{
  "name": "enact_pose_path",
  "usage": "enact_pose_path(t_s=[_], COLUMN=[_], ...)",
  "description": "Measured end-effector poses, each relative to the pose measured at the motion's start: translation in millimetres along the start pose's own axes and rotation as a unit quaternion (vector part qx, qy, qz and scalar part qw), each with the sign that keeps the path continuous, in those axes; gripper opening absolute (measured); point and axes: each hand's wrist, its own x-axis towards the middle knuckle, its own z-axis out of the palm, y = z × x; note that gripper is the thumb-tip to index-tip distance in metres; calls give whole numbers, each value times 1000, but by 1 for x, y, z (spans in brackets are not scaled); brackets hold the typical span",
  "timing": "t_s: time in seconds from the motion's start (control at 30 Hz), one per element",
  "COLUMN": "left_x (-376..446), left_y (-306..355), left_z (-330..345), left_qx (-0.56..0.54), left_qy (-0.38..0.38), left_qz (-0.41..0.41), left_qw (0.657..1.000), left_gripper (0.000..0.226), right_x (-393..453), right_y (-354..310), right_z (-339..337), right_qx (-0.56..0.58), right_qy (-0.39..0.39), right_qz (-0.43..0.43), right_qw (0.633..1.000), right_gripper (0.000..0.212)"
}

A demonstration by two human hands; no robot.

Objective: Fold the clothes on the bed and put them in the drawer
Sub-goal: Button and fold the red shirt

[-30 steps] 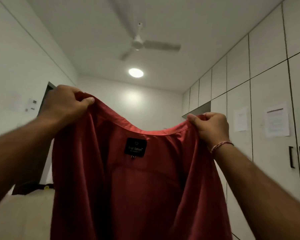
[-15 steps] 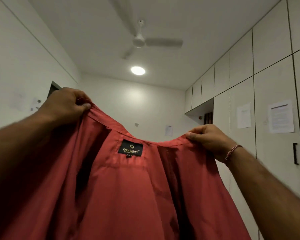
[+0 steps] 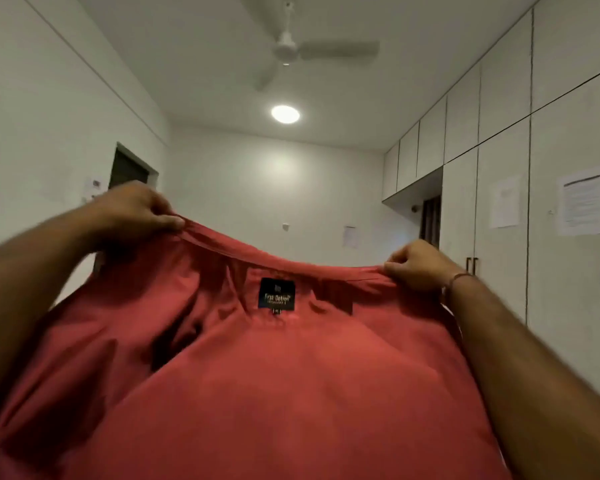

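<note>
Pinching the collar edge of the red shirt [image 3: 291, 393] with the left hand [image 3: 136, 213] and right hand [image 3: 418, 266], holding it spread up in the air, black label [image 3: 276, 293] facing the camera, wardrobe [image 3: 499, 202] standing at right

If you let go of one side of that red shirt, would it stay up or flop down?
Probably flop. The shirt sags between the left hand and the right hand, so the cloth looks soft, not stiff. It also seems light, since finger pinches at its top edge hold it up. Its folds suggest it would crumple rather than keep its shape.
</note>
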Motion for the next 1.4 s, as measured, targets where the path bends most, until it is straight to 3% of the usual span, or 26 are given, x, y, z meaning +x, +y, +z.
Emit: enact_pose_path(t_s=[0.07, 0.13, 0.17, 0.2, 0.27, 0.33, 0.43, 0.47, 0.53, 0.57, 0.6, 0.67, 0.7, 0.73, 0.77, 0.83, 1.0, 1.1, 1.17, 1.23, 1.3, 1.37, 1.4], left_x=[4, -1, 1, 2, 0, -5, -18, -25, -44, -49, -49, -50, -52, -57, -59, -68, -112, -192, -262, -340, -415, -464, -474], left_y=[-1, -1, -3, -6, -8, 2, 19, 19, 14, 2, -8, -28, -38, -39, -36, -29, -18, -12, -7, -5, -7, -7, -4], left_z=[12, 14, 15, 20, 42, 62, 64, 62, 60, 68, 77, 110, 129, 144, 152, 161, 178, 214, 254, 302, 348, 375, 381], left_qx=[-103, -233, -243, -192, -36, -61, -209, -288, -502, -533, -506, -237, -135, -116, -141, -188, -257, -240, -197, -198, -233, -245, -235], left_qy=[8, 25, 54, 97, 157, 170, 108, 65, -44, -54, -25, 103, 161, 200, 223, 219, 126, 72, 83, 48, -44, -113, -122], left_qz=[11, 20, 26, 22, -1, 8, 48, 52, 41, 21, -16, -112, -143, -152, -144, -141, -179, -194, -197, -248, -338, -375, -349], left_qw=[995, 972, 968, 976, 987, 984, 971, 954, 863, 844, 862, 960, 967, 961, 954, 947, 941, 948, 957, 947, 911, 887, 899], left_gripper=[15, 11, 11, 11, 14, 16, 12, 11, 14, 16, 17, 20, 24, 25, 25, 23, 18, 8, 3, 10, 13, 21, 25], right_x=[3, -10, -9, -7, 3, 4, -12, -22, -43, -48, -43, -30, -25, -25, -23, -28, -63, -127, -188, -258, -327, -382, -398], right_y=[6, 5, 9, 14, 25, 13, -3, -3, 0, 10, 18, 41, 53, 57, 56, 50, 33, 43, 58, 70, 74, 72, 68], right_z=[15, 17, 17, 20, 38, 47, 36, 30, 25, 32, 42, 77, 98, 113, 124, 135, 160, 209, 259, 314, 361, 393, 399], right_qx=[117, 290, 318, 271, 18, -44, 129, 234, 466, 497, 476, 148, 23, -1, 19, 33, 115, 168, 196, 259, 318, 395, 440], right_qy=[23, 18, 42, 85, 135, 142, 24, -32, -126, -137, -114, -11, 66, 138, 181, 194, 190, 135, 83, 16, -33, -39, -42], right_qz=[-21, -51, -56, -39, 36, 47, -32, -71, -119, -112, -90, -13, 30, 53, 43, 50, 90, 111, 154, 233, 317, 402, 449], right_qw=[993, 956, 946, 958, 990, 988, 991, 969, 867, 849, 868, 989, 997, 989, 982, 979, 971, 970, 965, 937, 893, 825, 776], right_gripper=[22, 19, 19, 20, 24, 23, 18, 18, 19, 21, 22, 24, 25, 24, 26, 38, 50, 34, 15, 11, 18, 12, 6])
